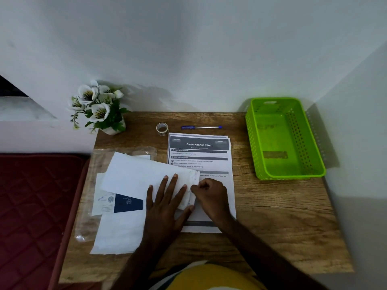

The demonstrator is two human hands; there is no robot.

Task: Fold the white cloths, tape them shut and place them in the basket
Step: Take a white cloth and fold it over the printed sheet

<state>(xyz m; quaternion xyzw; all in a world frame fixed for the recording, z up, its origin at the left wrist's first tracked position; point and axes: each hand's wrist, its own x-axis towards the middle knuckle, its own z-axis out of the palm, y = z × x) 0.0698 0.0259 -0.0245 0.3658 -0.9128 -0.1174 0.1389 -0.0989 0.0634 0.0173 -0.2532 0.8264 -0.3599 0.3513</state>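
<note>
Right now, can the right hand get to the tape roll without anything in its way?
Probably yes. The right hand pinches the folded white cloth's edge, so it must let go first. The tape roll stands at the table's far edge, beyond the instruction sheet, which lies flat; nothing upright stands between them.

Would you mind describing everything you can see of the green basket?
The green basket is a bright, rectangular bin that looks like plastic, with rows of small holes through its side walls and a slot handle cut into its far end. It stands upright on the far right part of the wooden table, close to the wall corner. No cloth lies in it, and neither hand touches it.
</note>
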